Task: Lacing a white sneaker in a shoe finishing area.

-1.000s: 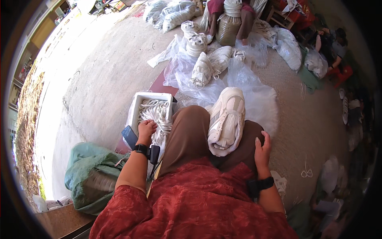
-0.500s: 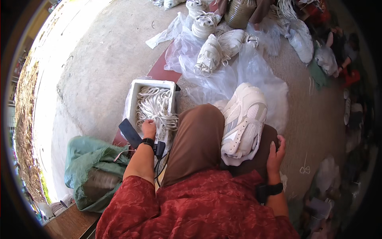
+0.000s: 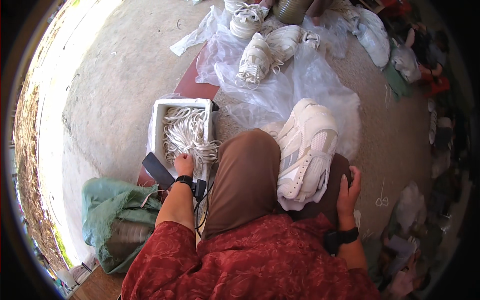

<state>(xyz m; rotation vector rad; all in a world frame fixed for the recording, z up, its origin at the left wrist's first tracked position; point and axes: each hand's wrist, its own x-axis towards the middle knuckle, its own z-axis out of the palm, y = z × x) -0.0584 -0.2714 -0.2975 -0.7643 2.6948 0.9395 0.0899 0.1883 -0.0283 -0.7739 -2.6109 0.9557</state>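
My left hand (image 3: 184, 165) is closed at the near end of a heap of white shoelaces (image 3: 182, 131), its fingertips pinched at the laces and partly hidden. The laces lie in a white foam box (image 3: 158, 120) to the left of my knees. Across my right thigh rests a stack of white and grey shoe uppers (image 3: 309, 150), with bare eyelet holes showing on the near side. My right hand (image 3: 349, 192) lies open against the outer side of that thigh, fingers stretched out, beside the uppers and holding nothing.
Ahead, laced white shoe uppers (image 3: 255, 60) lie on clear plastic sheeting (image 3: 280, 97). A green woven sack (image 3: 112, 205) stands by my left elbow. Bagged goods (image 3: 374, 40) and another person (image 3: 432, 55) are at the far right. A cable runs beside my left wrist.
The view has shifted a little, so the far shoes and the box sit slightly further left. My left hand stays at the laces, and my right hand keeps its place by the thigh.
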